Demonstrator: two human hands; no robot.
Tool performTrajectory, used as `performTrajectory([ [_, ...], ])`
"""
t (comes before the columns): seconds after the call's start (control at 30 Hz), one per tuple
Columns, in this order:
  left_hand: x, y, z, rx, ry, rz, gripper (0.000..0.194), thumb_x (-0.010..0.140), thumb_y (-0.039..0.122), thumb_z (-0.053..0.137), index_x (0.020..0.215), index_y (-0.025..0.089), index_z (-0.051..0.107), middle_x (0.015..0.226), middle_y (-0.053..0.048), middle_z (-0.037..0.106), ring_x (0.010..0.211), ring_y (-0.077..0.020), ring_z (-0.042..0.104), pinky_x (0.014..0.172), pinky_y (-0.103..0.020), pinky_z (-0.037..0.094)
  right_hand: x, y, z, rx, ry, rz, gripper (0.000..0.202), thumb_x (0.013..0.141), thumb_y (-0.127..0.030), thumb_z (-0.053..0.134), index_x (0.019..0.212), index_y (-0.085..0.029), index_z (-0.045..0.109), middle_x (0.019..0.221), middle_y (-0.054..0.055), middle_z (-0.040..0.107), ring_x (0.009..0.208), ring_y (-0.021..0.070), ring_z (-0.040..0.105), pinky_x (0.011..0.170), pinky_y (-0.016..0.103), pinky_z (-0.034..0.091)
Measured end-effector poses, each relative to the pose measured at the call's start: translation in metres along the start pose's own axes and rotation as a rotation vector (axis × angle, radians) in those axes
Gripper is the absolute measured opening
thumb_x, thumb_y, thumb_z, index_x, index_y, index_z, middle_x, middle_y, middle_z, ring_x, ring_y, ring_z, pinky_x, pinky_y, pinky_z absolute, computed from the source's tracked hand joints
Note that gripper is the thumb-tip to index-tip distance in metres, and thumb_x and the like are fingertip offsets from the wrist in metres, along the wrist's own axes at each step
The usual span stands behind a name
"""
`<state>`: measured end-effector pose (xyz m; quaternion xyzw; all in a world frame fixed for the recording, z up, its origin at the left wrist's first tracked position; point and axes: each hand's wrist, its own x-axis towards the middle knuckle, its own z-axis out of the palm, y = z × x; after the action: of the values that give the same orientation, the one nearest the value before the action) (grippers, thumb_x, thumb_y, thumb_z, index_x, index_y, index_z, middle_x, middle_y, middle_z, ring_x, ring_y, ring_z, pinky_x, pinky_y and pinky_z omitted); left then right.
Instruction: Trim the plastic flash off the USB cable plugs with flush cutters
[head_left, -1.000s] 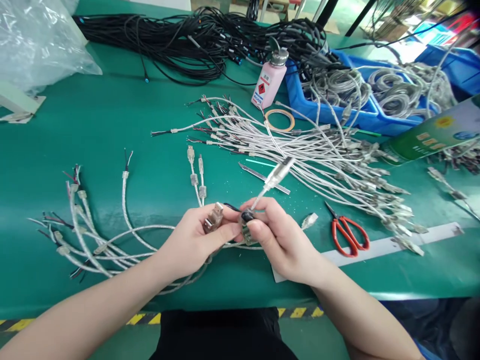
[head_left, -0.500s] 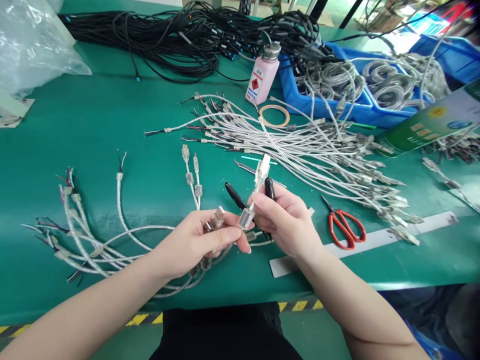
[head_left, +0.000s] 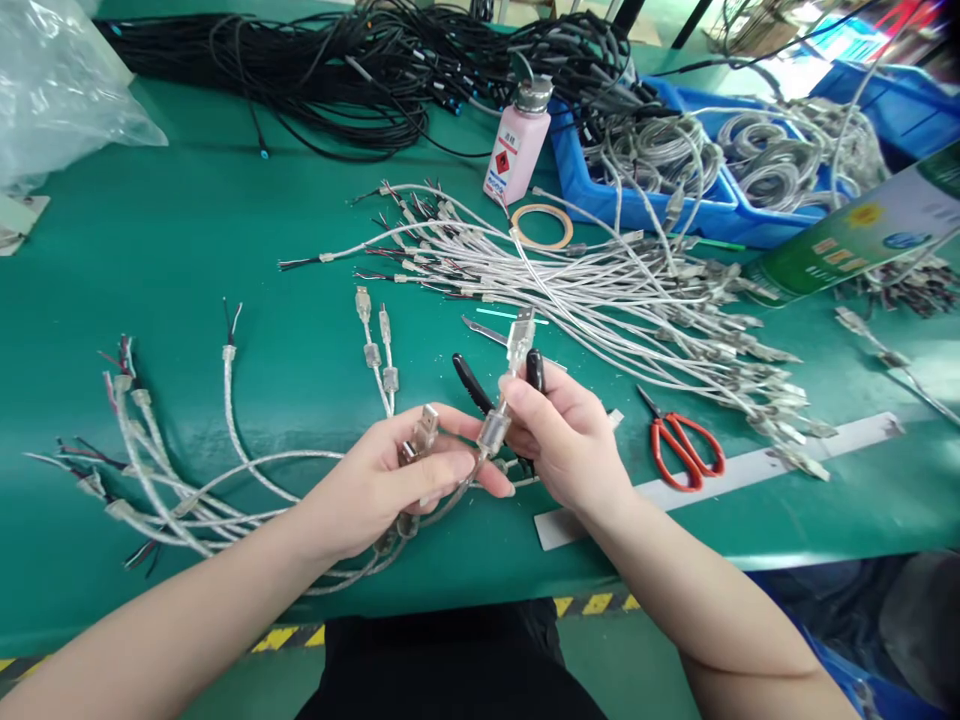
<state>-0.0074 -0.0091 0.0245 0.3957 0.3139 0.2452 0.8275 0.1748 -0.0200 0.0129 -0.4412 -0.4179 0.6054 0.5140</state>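
My left hand [head_left: 412, 480] is closed around several clear-sheathed USB cables; a metal USB plug [head_left: 426, 425] sticks up between thumb and fingers. Between thumb and finger of my right hand [head_left: 562, 430] is another cable, its USB connector [head_left: 520, 340] pointing up. This cable's ferrite bead [head_left: 493, 432] sits between the two hands. Black-handled pliers [head_left: 471, 383] show around my right hand, partly hidden by it; whether it grips them I cannot tell. From my left hand, grey cables [head_left: 240, 430] run left to stripped wire ends. Two more connectors [head_left: 373, 353] lie just beyond.
A pile of grey cables [head_left: 570, 280] spreads behind my hands, near a tape ring [head_left: 541, 227] and pink bottle [head_left: 517, 145]. Red scissors [head_left: 686, 452] and a steel ruler [head_left: 787, 460] lie right. Blue bins [head_left: 645, 210] and black cables [head_left: 300, 90] stand farther back.
The right hand's connector has turned slightly, and the fingers of my left hand have spread a little from its bead. The whole view has shifted slightly.
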Motion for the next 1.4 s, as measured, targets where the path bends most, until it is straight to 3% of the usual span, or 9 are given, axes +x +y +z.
performTrajectory([
  [0.23, -0.004, -0.001, 0.007, 0.132, 0.106, -0.013, 0.015, 0.087, 0.027, 0.069, 0.094, 0.014, 0.066, 0.077, -0.006, 0.076, 0.047, -0.0061, 0.034, 0.046, -0.023, 0.025, -0.002, 0.000, 0.000, -0.178, 0.033, -0.060, 0.032, 0.093, -0.045, 0.062, 0.077, -0.019, 0.050, 0.062, -0.006, 0.040, 0.050, 0.0061, 0.030, 0.046, 0.021, 0.028],
  [0.57, -0.005, 0.003, 0.002, 0.281, 0.017, -0.058, 0.031, 0.092, 0.040, 0.060, 0.100, 0.015, 0.075, 0.079, -0.008, 0.072, 0.048, -0.0082, 0.032, 0.047, -0.027, 0.023, -0.003, -0.004, 0.003, -0.141, 0.011, -0.034, 0.032, 0.093, -0.045, 0.062, 0.077, -0.020, 0.051, 0.059, -0.007, 0.044, 0.049, 0.0062, 0.036, 0.048, 0.021, 0.032],
  [0.7, -0.007, -0.001, 0.001, 0.275, 0.057, -0.049, 0.034, 0.092, 0.044, 0.061, 0.102, 0.015, 0.074, 0.082, -0.010, 0.073, 0.049, -0.0083, 0.031, 0.047, -0.028, 0.022, -0.001, -0.003, 0.002, -0.132, -0.002, -0.026, 0.033, 0.093, -0.048, 0.061, 0.079, -0.019, 0.053, 0.060, -0.006, 0.042, 0.049, 0.0064, 0.034, 0.047, 0.022, 0.031],
  [0.83, -0.007, -0.002, 0.002, 0.215, 0.113, -0.007, 0.032, 0.091, 0.041, 0.063, 0.103, 0.013, 0.073, 0.079, -0.010, 0.074, 0.049, -0.0086, 0.033, 0.047, -0.027, 0.024, -0.003, -0.008, -0.003, -0.167, -0.077, -0.047, 0.038, 0.102, -0.050, 0.043, 0.112, -0.018, 0.061, 0.060, -0.005, 0.041, 0.051, 0.0086, 0.036, 0.047, 0.023, 0.030],
  [0.9, -0.006, -0.001, 0.002, 0.169, 0.118, 0.027, 0.028, 0.092, 0.037, 0.062, 0.102, 0.013, 0.072, 0.078, -0.010, 0.074, 0.049, -0.0081, 0.034, 0.048, -0.026, 0.024, -0.006, -0.013, -0.006, -0.259, -0.141, -0.049, 0.045, 0.103, -0.048, 0.038, 0.133, -0.017, 0.051, 0.062, -0.005, 0.045, 0.054, 0.0100, 0.041, 0.049, 0.023, 0.033],
  [1.0, -0.004, -0.001, 0.001, 0.123, 0.132, 0.065, 0.023, 0.092, 0.034, 0.063, 0.096, 0.014, 0.072, 0.072, -0.007, 0.073, 0.050, -0.0079, 0.037, 0.048, -0.025, 0.026, -0.010, -0.019, -0.009, -0.436, -0.334, -0.055, 0.050, 0.103, -0.040, 0.043, 0.147, -0.016, 0.036, 0.070, -0.003, 0.057, 0.058, 0.0104, 0.048, 0.055, 0.024, 0.039],
  [1.1, -0.003, 0.000, -0.001, 0.167, 0.145, 0.055, 0.025, 0.089, 0.038, 0.066, 0.088, 0.013, 0.072, 0.067, -0.007, 0.070, 0.049, -0.0083, 0.036, 0.047, -0.025, 0.026, -0.010, -0.021, -0.010, -0.600, -0.437, -0.125, 0.046, 0.102, -0.034, 0.046, 0.144, -0.016, 0.039, 0.081, 0.001, 0.067, 0.060, 0.0109, 0.053, 0.059, 0.025, 0.042],
  [1.2, -0.005, 0.003, -0.002, 0.272, 0.141, 0.017, 0.033, 0.090, 0.043, 0.063, 0.081, 0.012, 0.071, 0.069, -0.008, 0.070, 0.049, -0.0092, 0.035, 0.048, -0.027, 0.026, -0.007, -0.022, -0.010, -0.683, -0.408, -0.129, 0.037, 0.103, -0.039, 0.042, 0.132, -0.018, 0.051, 0.086, 0.003, 0.068, 0.063, 0.0128, 0.057, 0.060, 0.026, 0.042],
  [1.4, -0.006, 0.004, -0.003, 0.356, 0.062, -0.029, 0.041, 0.093, 0.046, 0.057, 0.072, 0.013, 0.069, 0.064, -0.006, 0.063, 0.050, -0.0098, 0.034, 0.051, -0.029, 0.025, -0.004, -0.022, -0.011, -0.621, -0.342, -0.132, 0.027, 0.105, -0.038, 0.040, 0.105, -0.019, 0.058, 0.086, 0.003, 0.067, 0.075, 0.0128, 0.061, 0.068, 0.024, 0.046],
])
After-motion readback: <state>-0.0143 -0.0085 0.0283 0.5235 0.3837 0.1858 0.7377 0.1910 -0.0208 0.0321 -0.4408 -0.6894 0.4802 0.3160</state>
